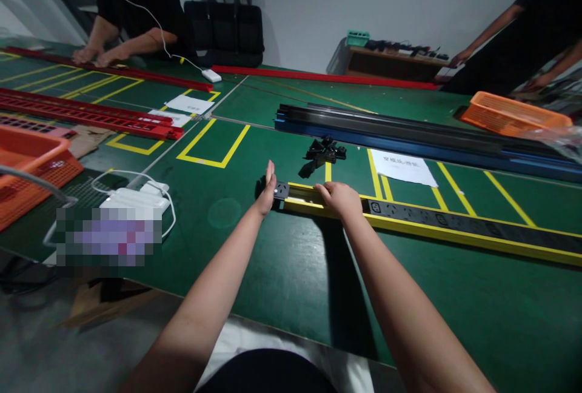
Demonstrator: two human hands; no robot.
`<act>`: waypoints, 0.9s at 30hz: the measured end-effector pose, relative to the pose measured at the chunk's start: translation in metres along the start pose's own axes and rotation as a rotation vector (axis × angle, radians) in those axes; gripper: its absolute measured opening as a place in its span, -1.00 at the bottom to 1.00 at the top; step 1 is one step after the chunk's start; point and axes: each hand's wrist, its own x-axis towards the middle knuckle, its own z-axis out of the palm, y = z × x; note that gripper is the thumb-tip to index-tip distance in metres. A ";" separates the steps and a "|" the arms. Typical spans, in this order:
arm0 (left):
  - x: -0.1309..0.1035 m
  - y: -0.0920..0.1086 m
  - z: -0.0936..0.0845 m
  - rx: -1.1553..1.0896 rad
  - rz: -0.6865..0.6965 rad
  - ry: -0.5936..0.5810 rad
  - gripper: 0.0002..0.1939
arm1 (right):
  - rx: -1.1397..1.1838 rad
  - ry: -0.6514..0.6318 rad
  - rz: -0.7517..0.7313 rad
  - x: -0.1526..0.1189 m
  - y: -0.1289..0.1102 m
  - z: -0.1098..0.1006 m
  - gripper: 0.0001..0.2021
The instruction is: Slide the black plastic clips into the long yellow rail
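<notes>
A long yellow power strip housing [422,228] lies on the green table, with a row of black socket modules [400,212] set in its channel. One black socket module [281,190] sits at the left end, and a gap without modules lies to its right. My left hand [267,194] presses against that end with its palm, fingers stretched upright. Across the gap, my right hand [342,198] grips the housing, fingers bent over its far edge. Just beyond the housing lies a small heap of black parts [325,151].
Dark blue and black rails [386,129] lie behind. A paper label [404,167] is at the right, and red rails [91,111] are at the left. Orange baskets [513,115] and a white charger with cable [136,202] also rest here. Two other people stand across the table.
</notes>
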 end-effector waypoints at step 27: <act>-0.009 0.014 -0.011 0.234 0.047 -0.371 -0.13 | 0.242 0.054 0.195 0.012 -0.096 0.007 -0.35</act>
